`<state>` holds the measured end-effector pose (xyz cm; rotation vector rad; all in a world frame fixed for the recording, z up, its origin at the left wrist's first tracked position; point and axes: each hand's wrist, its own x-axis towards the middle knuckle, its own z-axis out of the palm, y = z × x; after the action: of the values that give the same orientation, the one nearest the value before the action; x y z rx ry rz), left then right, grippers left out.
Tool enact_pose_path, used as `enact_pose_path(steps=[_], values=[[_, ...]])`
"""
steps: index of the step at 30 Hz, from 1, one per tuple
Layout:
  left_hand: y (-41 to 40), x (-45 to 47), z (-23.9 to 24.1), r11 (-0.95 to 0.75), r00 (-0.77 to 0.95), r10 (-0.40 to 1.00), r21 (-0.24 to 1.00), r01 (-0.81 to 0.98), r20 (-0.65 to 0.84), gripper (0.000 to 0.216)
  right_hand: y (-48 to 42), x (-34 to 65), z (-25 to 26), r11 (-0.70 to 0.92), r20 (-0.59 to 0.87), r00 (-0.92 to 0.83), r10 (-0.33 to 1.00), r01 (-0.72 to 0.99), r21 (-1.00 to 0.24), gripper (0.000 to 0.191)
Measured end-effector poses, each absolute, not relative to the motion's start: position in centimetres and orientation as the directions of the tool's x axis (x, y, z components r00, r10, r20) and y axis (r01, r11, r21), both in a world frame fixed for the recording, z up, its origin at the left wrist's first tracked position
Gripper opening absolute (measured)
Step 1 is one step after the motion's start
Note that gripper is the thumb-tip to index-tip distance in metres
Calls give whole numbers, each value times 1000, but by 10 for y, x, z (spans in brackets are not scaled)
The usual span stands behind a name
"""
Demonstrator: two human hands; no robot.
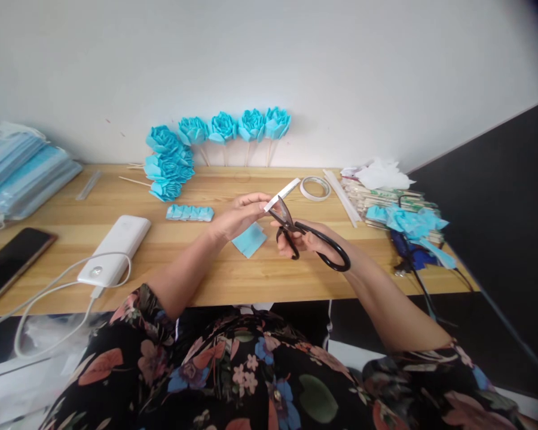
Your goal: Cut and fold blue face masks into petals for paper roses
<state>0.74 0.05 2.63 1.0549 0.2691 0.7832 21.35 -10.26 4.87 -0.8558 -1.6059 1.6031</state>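
My left hand point(241, 216) pinches the near end of a white tape strip point(281, 194) that runs up to a roll of white tape point(315, 188) on the wooden table point(233, 278). My right hand point(305, 239) grips black scissors point(311, 236) by the handles. The blades are parted around the strip just beside my left fingertips. A small blue piece of mask fabric point(249, 240) lies on the table under my hands.
Blue fabric roses on sticks point(215, 134) lean on the wall and lie stacked at back. A pleated blue strip point(190, 212), white power bank point(115, 249) with cable, phone point(9, 263), stacked masks point(22, 173), sticks point(341, 197) and blue scraps point(410, 224) surround.
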Motion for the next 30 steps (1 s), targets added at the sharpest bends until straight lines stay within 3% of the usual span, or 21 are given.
enact_pose_path(steps=[10,24,30], values=[[-1,9,18,277,719,684,867,-413,124,32,-99,201,55,76,89,-493,866,-45,-996,58],[-2,6,24,255,758,629,876,-409,171,27,-105,191,58,-55,0,-366,930,-139,-989,51],[1,1,21,229,795,583,904,-361,169,33,-104,191,63,-30,27,-346,938,-159,-987,51]])
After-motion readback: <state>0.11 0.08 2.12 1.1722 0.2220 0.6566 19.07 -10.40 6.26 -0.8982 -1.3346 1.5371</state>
